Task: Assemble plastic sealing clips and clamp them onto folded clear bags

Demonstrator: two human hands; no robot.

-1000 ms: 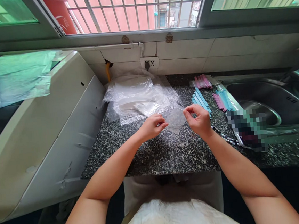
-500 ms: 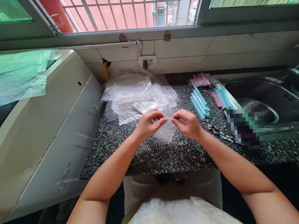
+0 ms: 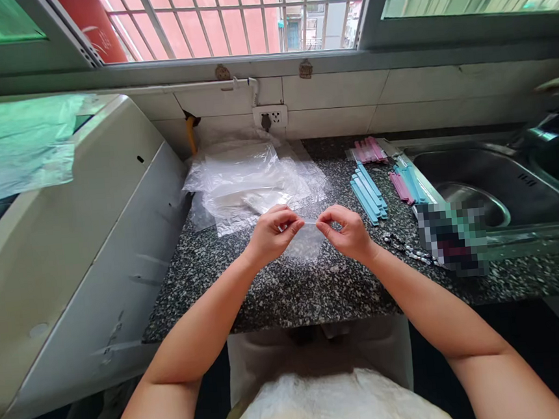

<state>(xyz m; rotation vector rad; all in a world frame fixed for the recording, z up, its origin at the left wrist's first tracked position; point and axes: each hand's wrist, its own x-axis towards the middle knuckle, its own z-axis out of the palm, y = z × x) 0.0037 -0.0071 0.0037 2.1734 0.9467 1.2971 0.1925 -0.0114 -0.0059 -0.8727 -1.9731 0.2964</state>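
A small clear plastic bag (image 3: 306,243) hangs between my hands over the speckled counter (image 3: 311,298). My left hand (image 3: 274,235) pinches its upper edge at the left, thumb against fingers. At the right end of that edge, my right hand (image 3: 346,231) holds it in a similar pinch. The edge runs straight across the short gap between the fingertips. Just beyond my hands lies a heap of clear plastic bags (image 3: 247,179). Several blue sealing clips (image 3: 369,194) lie side by side to the right of my right hand.
Pink clips (image 3: 370,150) and a mixed pink and blue group (image 3: 408,184) lie near the steel sink (image 3: 480,159). A blurred-out packet (image 3: 453,240) rests by the sink's near corner. A pale appliance (image 3: 114,217) borders the counter's left side. A wall socket (image 3: 270,116) is behind.
My right hand has come left and slightly down, closer to my left hand. It keeps its pinch on the bag, whose top edge now runs level between both hands. The view has shifted slightly.
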